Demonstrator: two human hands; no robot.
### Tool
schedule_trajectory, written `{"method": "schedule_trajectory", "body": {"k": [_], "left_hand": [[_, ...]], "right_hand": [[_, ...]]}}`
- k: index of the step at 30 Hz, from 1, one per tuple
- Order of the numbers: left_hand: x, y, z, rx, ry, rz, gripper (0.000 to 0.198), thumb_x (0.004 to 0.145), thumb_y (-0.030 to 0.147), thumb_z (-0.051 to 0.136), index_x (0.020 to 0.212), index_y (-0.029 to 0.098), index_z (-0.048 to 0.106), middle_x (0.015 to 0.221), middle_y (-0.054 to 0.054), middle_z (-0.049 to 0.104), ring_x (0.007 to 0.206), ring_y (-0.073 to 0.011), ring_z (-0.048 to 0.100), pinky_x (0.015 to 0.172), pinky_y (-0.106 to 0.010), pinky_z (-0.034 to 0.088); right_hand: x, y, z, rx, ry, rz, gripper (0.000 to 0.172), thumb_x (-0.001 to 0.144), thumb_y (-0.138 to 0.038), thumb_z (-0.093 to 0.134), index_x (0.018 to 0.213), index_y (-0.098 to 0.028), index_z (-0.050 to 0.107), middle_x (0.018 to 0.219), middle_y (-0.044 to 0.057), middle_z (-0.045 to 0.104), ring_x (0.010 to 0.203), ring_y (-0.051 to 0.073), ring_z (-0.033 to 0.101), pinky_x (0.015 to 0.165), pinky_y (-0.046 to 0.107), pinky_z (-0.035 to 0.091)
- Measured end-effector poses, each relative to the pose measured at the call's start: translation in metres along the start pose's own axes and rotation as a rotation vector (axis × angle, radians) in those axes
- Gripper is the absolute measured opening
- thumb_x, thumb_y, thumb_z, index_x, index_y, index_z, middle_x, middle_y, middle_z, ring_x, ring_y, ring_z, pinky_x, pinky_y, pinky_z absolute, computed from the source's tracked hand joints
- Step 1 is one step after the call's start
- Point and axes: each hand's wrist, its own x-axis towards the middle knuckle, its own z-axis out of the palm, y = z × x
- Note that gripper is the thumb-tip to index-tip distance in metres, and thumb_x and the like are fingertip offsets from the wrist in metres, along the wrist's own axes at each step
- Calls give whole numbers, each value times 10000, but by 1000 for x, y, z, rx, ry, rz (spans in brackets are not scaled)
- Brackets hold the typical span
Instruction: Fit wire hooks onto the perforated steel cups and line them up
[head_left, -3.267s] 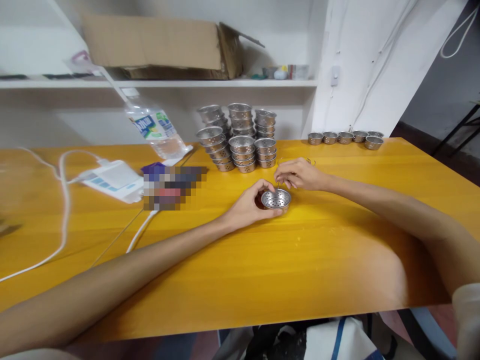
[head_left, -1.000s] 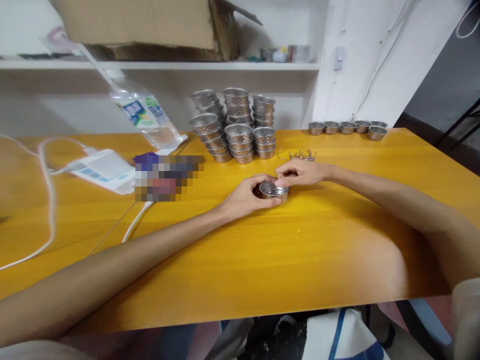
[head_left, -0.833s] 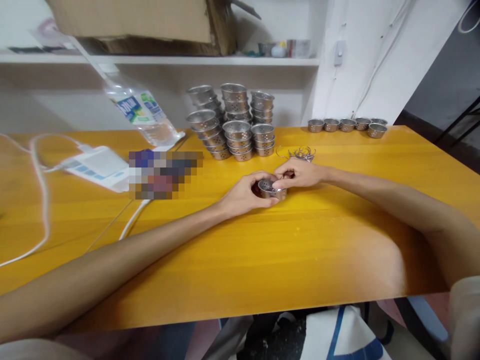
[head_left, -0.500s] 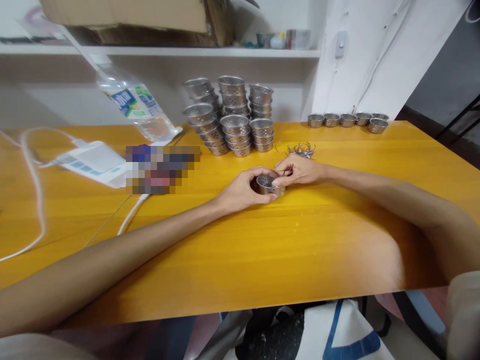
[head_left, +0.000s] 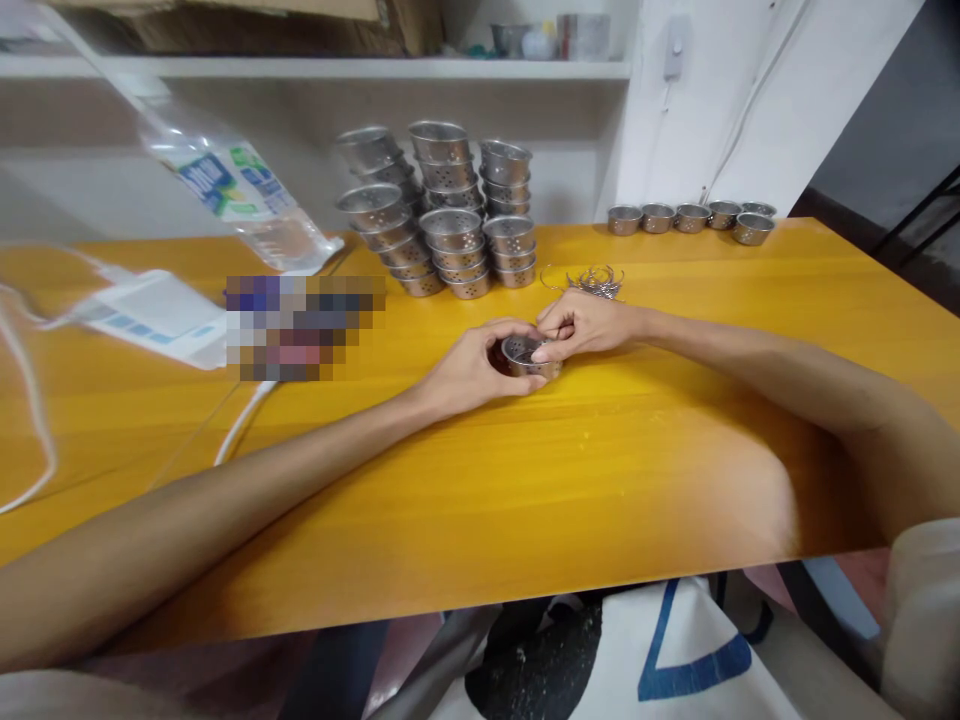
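Note:
A small round metal cup with holes punched in it [head_left: 519,350] sits low over the yellow table, in front of me. My left hand [head_left: 469,368] curls around its left side, fingers behind and thumb in front. At the cup's right rim is my right hand [head_left: 589,322], thumb reaching over the edge and fingers curled together. Whatever is pinched in those fingers is too small or hidden to make out. Just behind my right hand lies a pile of thin bent metal wires [head_left: 600,282].
Several stacks of perforated metal cups [head_left: 451,230] stand behind my hands. More cups [head_left: 691,218] line the back right by the wall. To the left are a tilted plastic bottle [head_left: 244,205], a white device [head_left: 161,315] with cables, and a blurred-out patch.
The whole view has shifted, so everything sits slightly higher and further left. Both hands keep nearly the same hold at the cup, with my right thumb still over its rim.

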Motion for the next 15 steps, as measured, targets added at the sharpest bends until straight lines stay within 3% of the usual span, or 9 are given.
{"method": "schedule_trajectory", "body": {"k": [4, 8, 12, 15], "left_hand": [[0, 2, 0, 4, -1, 10, 566, 711, 407, 922, 1208, 189, 763, 1309, -98, 767, 1228, -324, 716, 1174, -492, 523], [-1, 2, 1, 38, -9, 7, 550, 719, 420, 925, 1182, 181, 749, 1272, -96, 765, 1172, -314, 721, 1131, -488, 537], [0, -7, 4, 8, 70, -6, 633, 681, 416, 958, 1209, 186, 697, 1220, -79, 754, 1141, -297, 714, 1091, -472, 554], [0, -11, 5, -59, 193, 12, 685, 656, 384, 976, 1214, 207, 620, 1263, -74, 727, 1193, -287, 703, 1070, -436, 568]], "right_hand": [[-1, 2, 0, 38, -12, -16, 686, 972, -706, 744, 648, -178, 448, 651, -68, 359, 634, 67, 296, 586, 256, 224], [0, 7, -2, 212, -4, 6, 590, 975, -654, 780, 743, -167, 542, 663, -63, 470, 616, 58, 412, 558, 203, 306], [0, 14, -3, 415, 54, 157, 445, 963, -550, 842, 1041, -191, 591, 737, -70, 586, 546, 54, 477, 479, 170, 363], [1, 17, 2, 502, 189, 314, 545, 892, -335, 933, 1204, -255, 493, 723, -115, 616, 457, 53, 474, 398, 155, 329]]}}
